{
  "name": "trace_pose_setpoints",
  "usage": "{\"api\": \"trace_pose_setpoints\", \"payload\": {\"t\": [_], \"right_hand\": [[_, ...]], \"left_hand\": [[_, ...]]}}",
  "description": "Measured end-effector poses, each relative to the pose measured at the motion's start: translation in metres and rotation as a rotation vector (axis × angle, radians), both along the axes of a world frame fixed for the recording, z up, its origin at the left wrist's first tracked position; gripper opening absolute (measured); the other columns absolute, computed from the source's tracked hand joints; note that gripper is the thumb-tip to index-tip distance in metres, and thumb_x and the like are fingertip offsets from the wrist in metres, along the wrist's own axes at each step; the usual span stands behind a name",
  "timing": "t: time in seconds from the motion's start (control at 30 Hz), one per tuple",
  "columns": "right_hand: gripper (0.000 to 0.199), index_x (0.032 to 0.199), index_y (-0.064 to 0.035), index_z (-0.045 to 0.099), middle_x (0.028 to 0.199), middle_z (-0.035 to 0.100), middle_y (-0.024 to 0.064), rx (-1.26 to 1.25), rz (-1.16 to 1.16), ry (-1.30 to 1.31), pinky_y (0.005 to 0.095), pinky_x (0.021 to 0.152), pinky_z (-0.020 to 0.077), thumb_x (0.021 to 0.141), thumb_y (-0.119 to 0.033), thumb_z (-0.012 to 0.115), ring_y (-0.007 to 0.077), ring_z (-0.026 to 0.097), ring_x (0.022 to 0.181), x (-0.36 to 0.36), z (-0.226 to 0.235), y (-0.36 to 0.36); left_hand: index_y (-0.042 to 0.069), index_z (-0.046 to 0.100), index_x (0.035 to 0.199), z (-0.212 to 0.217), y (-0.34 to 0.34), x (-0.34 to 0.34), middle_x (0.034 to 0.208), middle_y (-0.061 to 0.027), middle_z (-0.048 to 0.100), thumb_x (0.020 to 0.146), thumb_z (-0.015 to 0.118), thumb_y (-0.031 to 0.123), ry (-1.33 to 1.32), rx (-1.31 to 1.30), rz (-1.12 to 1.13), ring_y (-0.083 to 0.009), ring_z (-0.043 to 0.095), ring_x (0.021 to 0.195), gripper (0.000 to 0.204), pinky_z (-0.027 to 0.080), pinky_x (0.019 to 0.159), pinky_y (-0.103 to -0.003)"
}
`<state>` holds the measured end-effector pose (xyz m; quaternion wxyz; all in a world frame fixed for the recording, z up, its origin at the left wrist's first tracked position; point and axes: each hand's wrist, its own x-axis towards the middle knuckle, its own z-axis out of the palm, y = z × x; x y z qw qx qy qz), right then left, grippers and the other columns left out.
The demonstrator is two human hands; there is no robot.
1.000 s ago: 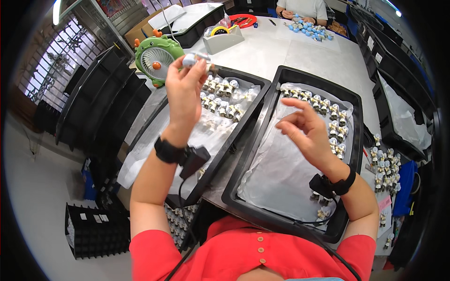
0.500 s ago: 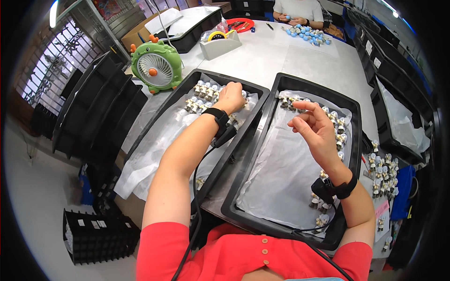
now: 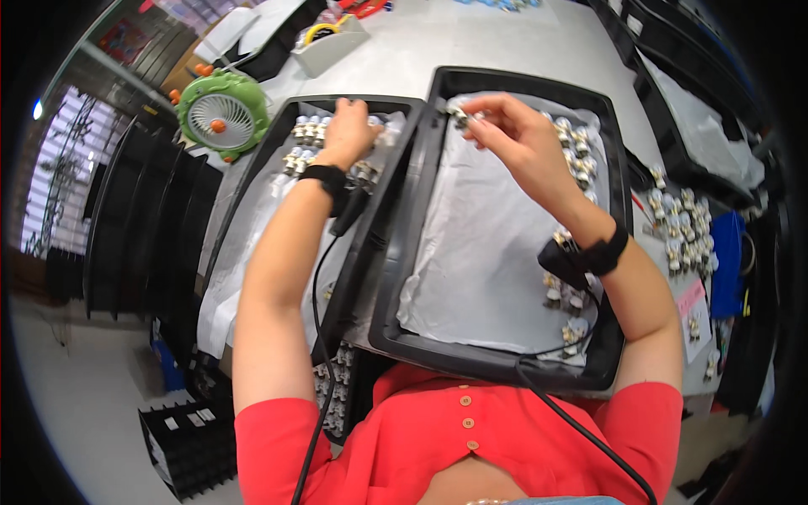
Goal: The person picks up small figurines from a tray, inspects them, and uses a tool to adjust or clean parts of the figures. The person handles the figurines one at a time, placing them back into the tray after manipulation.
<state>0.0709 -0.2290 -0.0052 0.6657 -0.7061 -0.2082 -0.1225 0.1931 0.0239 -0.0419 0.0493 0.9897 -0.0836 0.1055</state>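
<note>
Two black trays lined with white paper lie side by side. Over the far end of the left tray [image 3: 290,100], my left hand [image 3: 349,136] reaches down among small figurines [image 3: 299,160] with pale blue-white heads. Its fingers are curled, and what they grip is hidden beneath the hand. In the right tray [image 3: 522,82], my right hand [image 3: 523,150] has thumb and forefinger closed on a small figurine [image 3: 459,117] at the far left corner. More figurines [image 3: 578,151] stand along that tray's right side, partly hidden by my hand and wrist.
A green fan [image 3: 220,114] stands beyond the left tray, near a grey tape holder [image 3: 330,49]. Loose figurines [image 3: 682,223] lie right of the trays. Black trays [image 3: 135,210] are stacked at left; another paper-lined tray [image 3: 699,135] sits at far right.
The view has shifted, so the trays sit higher in it. My right hand has moved left and down to the figurine at the tray's far left corner. My left hand stays over its figurines.
</note>
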Motion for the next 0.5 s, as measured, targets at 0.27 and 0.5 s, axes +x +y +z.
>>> {"api": "trace_pose_setpoints", "payload": {"t": [0.27,0.5], "right_hand": [[0.021,0.101,-0.001,0.062,0.079,0.067,0.0055,0.139,-0.031,-0.061,0.0219,0.067,0.0496,0.085,-0.014,0.058,0.0085,0.062,0.072,0.004,0.006,-0.005],[0.021,0.1,-0.0008,0.062,0.08,0.068,0.0064,0.082,-0.071,-0.092,0.0219,0.065,0.0498,0.084,-0.014,0.058,0.0092,0.064,0.075,0.014,0.0,-0.005]], "left_hand": [[0.006,0.063,0.103,0.058,-0.066,-0.113,0.08,-0.0079,0.061,0.077,0.067,0.017,0.326,-0.333,-0.471,-0.0159,0.059,0.068,0.028,0.048,0.062,-0.028],[0.001,0.055,0.11,0.011,-0.155,-0.193,0.105,-0.0208,0.058,0.078,0.065,0.022,0.683,-0.011,-0.852,-0.0381,0.058,0.091,0.04,0.047,0.08,-0.042]]}}
